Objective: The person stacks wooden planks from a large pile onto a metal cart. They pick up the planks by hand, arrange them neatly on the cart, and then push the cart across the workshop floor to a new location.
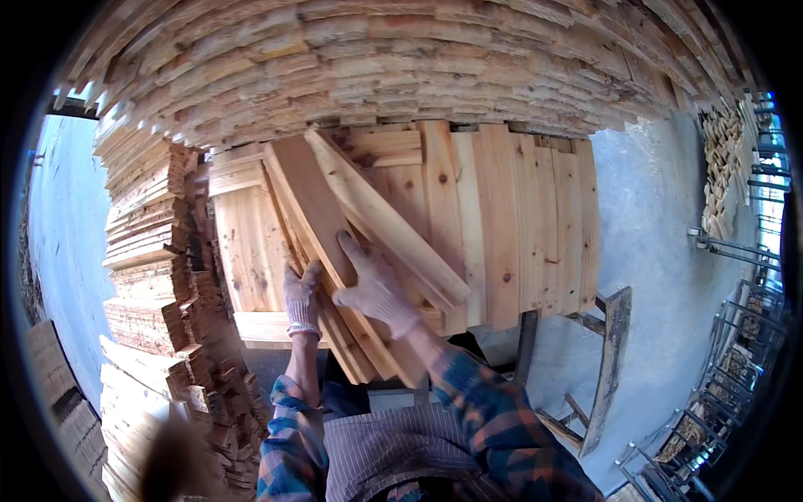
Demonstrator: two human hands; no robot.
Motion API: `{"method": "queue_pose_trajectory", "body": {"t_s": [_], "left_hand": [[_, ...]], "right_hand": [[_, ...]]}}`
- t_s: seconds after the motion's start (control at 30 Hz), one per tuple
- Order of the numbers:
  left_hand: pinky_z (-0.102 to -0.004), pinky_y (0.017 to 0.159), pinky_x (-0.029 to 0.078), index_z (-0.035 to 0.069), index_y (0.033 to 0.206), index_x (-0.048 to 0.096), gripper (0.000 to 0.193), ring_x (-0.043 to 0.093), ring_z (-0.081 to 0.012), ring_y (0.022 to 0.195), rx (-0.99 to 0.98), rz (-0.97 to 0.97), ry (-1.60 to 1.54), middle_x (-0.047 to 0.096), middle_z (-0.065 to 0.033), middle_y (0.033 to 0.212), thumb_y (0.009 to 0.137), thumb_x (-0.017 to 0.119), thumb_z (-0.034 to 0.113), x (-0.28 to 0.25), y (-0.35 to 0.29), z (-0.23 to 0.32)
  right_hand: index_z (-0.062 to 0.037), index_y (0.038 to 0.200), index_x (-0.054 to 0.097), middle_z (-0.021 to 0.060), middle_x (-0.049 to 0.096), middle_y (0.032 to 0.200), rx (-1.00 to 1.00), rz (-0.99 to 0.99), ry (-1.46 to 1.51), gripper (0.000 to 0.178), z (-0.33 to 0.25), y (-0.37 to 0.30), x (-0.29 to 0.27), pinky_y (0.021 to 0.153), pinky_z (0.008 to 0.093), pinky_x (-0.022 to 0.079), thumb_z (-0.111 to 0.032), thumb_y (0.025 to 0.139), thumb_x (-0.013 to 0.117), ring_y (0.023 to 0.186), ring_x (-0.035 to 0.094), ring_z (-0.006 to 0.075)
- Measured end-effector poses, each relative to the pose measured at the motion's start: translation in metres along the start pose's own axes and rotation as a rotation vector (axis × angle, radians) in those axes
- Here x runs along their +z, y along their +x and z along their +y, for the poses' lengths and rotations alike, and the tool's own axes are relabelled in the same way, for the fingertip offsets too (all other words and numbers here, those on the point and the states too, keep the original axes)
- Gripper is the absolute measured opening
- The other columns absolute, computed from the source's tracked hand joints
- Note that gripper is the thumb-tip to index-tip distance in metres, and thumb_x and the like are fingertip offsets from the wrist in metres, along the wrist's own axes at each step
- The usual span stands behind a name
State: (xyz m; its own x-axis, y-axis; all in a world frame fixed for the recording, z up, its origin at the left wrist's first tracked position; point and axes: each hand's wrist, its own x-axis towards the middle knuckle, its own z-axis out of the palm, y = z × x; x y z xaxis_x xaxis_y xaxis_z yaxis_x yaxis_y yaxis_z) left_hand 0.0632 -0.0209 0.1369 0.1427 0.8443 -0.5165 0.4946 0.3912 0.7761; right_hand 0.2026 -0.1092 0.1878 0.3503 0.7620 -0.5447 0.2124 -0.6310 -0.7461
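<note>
Both hands wear thin pale knitted gloves and are at a set of long wooden boards [311, 197] lying slanted over the table of planks. My left hand [302, 299] is closed at the left edge of these boards, thumb on top; part of its fingers is hidden. Across the right edge of the uppermost board lies my right hand [373, 283], its thumb and forefinger spread wide. Beside it, another loose board [393, 222] slants the other way, its near end to the right. Narrower boards [347, 339] show below the upper one, ends over the near edge.
Flat planks [506, 217] lie side by side beneath. A tall wall of stacked wood [368, 71] rises beyond, and rough stacks [146, 251] stand at left. A wooden trestle leg [608, 368] stands on the grey floor [648, 276] at right. Metal racks [723, 372] line the far right.
</note>
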Motion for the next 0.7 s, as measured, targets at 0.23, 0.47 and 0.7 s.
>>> {"method": "queue_pose_trajectory", "body": {"t_s": [0.23, 0.47, 0.7], "left_hand": [[-0.0375, 0.076, 0.050, -0.004, 0.122, 0.052, 0.062, 0.063, -0.0278, 0.084, 0.017, 0.219, 0.247, 0.068, -0.0185, 0.099, 0.077, 0.078, 0.029, 0.023, -0.004, -0.018], [-0.0340, 0.076, 0.050, -0.003, 0.118, 0.055, 0.051, 0.061, -0.0226, 0.083, 0.026, 0.237, 0.239, 0.067, -0.0136, 0.097, 0.079, 0.076, 0.022, 0.033, -0.005, -0.014], [-0.0371, 0.069, 0.049, -0.005, 0.102, 0.058, 0.035, 0.059, -0.0236, 0.075, 0.132, 0.233, 0.278, 0.065, -0.0150, 0.086, 0.082, 0.071, 0.022, 0.034, -0.008, -0.013]], "right_hand": [[-0.0196, 0.144, 0.041, 0.0162, 0.049, 0.132, -0.250, 0.304, -0.363, 0.088, 0.141, -0.069, -0.201, 0.102, 0.0422, 0.040, -0.005, 0.063, 0.072, 0.120, 0.048, 0.0332], [-0.0324, 0.145, 0.036, 0.0133, 0.051, 0.119, -0.234, 0.253, -1.284, 0.078, 0.205, 0.065, -0.324, 0.098, 0.0449, 0.041, -0.001, 0.077, 0.057, 0.112, 0.051, 0.0321], [-0.0363, 0.144, 0.037, 0.0163, 0.052, 0.122, -0.438, 0.376, -1.233, 0.072, 0.240, 0.111, -0.318, 0.102, 0.0478, 0.038, 0.003, 0.084, 0.047, 0.115, 0.050, 0.0317]]}}
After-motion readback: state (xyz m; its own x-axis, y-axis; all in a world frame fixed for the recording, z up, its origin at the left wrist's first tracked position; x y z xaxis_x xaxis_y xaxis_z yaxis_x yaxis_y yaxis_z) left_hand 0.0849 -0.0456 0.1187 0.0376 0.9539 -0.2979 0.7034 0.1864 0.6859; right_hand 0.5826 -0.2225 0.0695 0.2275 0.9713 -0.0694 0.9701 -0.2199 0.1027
